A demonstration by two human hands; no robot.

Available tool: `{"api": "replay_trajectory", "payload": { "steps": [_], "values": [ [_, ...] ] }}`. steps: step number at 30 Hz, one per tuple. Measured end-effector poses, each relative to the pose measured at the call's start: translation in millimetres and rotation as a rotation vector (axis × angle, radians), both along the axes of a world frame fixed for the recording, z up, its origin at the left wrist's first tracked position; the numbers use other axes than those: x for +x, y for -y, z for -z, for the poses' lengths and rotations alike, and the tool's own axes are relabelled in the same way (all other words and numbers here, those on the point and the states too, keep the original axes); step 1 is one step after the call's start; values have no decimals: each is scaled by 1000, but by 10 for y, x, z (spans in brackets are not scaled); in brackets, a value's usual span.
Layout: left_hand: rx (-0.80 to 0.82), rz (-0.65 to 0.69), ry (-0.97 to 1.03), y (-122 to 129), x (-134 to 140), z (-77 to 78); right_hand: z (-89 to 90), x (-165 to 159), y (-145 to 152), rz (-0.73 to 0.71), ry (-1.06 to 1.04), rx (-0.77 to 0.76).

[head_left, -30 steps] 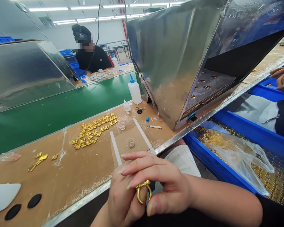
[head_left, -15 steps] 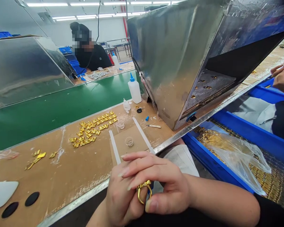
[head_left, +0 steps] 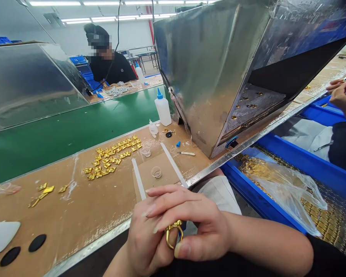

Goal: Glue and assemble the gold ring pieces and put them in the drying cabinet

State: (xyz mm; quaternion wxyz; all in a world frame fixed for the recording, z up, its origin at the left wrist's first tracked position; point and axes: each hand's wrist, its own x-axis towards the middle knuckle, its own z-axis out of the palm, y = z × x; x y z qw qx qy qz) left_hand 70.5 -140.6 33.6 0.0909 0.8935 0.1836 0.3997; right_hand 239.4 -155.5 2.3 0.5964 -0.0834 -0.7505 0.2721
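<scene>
Both my hands meet low in the picture, below the near edge of the brown workbench (head_left: 83, 215). My left hand (head_left: 145, 246) cups a gold metal clasp with a ring (head_left: 173, 232) from underneath. My right hand (head_left: 196, 223) lies over it, thumb and fingers pinching the same clasp. Several more gold clasps (head_left: 111, 156) lie in rows on the bench beyond, and a few loose ones (head_left: 44, 190) sit to the left.
A big sheet-metal hood (head_left: 216, 69) stands at the right of the bench. Two small clear cups (head_left: 156, 172), white glue bottles (head_left: 163, 107) and a green conveyor belt (head_left: 60, 134) lie beyond. Blue bins (head_left: 294, 154) hold a plastic bag of gold parts (head_left: 279, 184). Another person's hands (head_left: 344, 96) work at far right; a third person sits across the belt.
My hands have stayed clasped on the gold clasp, with only a slight shift of the view. The other person's hands at far right have moved a little.
</scene>
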Motion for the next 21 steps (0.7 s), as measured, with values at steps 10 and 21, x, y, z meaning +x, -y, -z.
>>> {"api": "replay_trajectory", "payload": {
  "steps": [10, 21],
  "values": [
    [54, 9, 36, -56, 78, -73, 17, -16, -12, 17, 3, 26],
    [6, 82, 80, -59, 1, 40, 84, -55, 3, -16, 129, -41]
  ]
}}
